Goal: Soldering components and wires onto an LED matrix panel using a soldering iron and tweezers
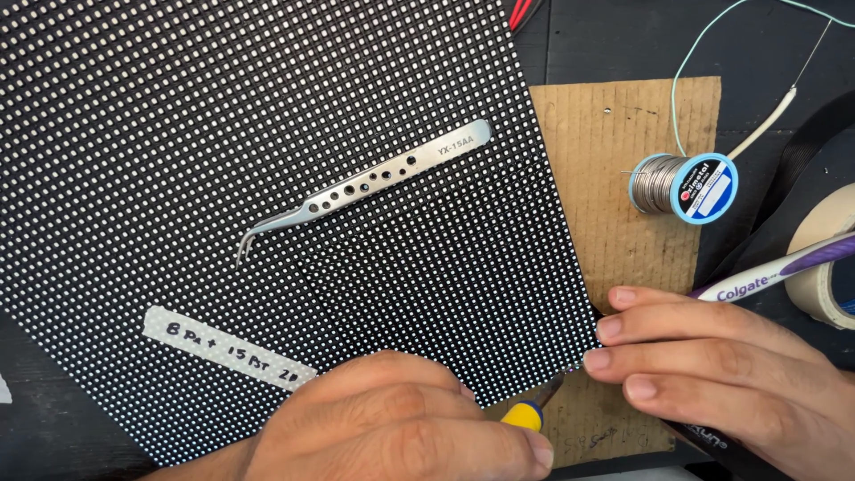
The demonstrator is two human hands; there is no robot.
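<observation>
Single head-worn view, which looked steeply down from close above the dotted black panel (267, 178). The panel filled the left and centre of the frame, its edges cropped at top and left. Right of the panel lay the cardboard sheet (623, 205); the wearer's own hands entered from the bottom edge, at the panel's lower right corner.

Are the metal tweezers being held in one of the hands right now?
No, the curved-tip steel tweezers lie alone on the black dotted LED panel, apart from both hands.
</observation>
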